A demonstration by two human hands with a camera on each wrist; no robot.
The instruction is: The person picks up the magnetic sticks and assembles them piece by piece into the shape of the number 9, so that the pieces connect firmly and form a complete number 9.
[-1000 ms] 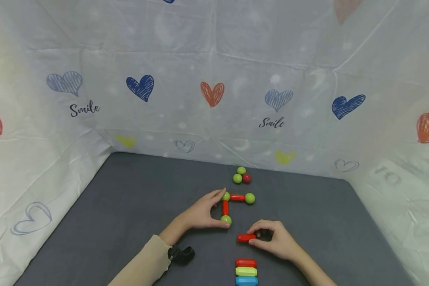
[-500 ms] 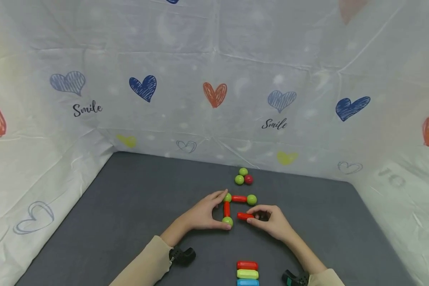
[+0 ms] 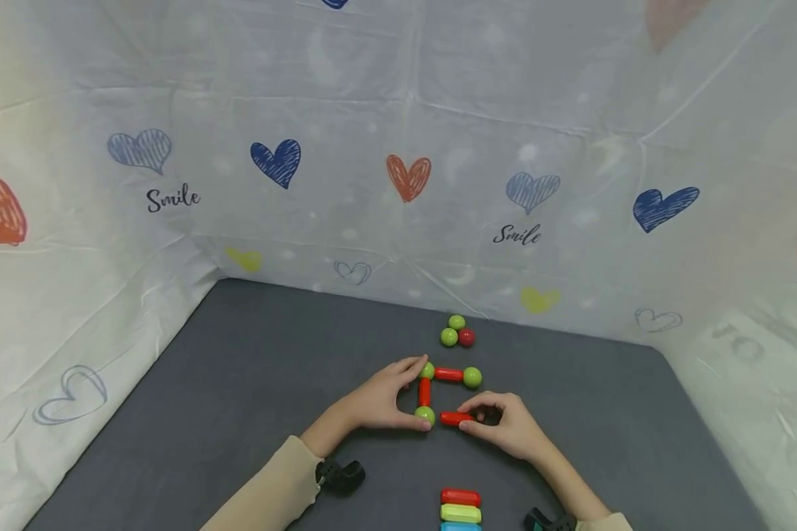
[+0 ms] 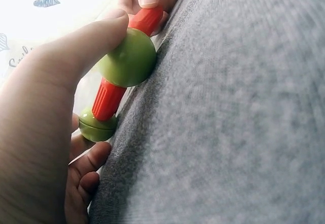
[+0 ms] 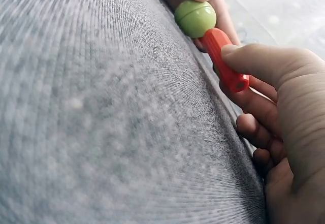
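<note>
My left hand point(image 3: 388, 398) spans an L-shaped frame of balls and rods, with the thumb on the near green ball point(image 3: 425, 417) and fingertips at the corner green ball point(image 3: 428, 371). A red rod point(image 3: 424, 392) joins these two. Another red rod point(image 3: 448, 375) runs right from the corner to a third green ball point(image 3: 472, 377). My right hand point(image 3: 505, 425) pinches a loose red rod point(image 5: 223, 56) between thumb and fingers. Its left end points at the near ball, with a narrow gap in the head view; the wrist views cannot tell contact.
Two green balls point(image 3: 449, 337) and a red ball point(image 3: 466, 338) cluster behind the frame. Nearer the front lie a red rod point(image 3: 460, 496), a yellow-green rod point(image 3: 460, 514) and a blue rod point(image 3: 461, 526), side by side. A printed cloth point(image 3: 345, 184) stands behind the grey table point(image 3: 292, 346).
My right hand has carried the red rod away from the front rods, then slightly back, level with the near green ball. My left hand keeps its hold on the frame.
</note>
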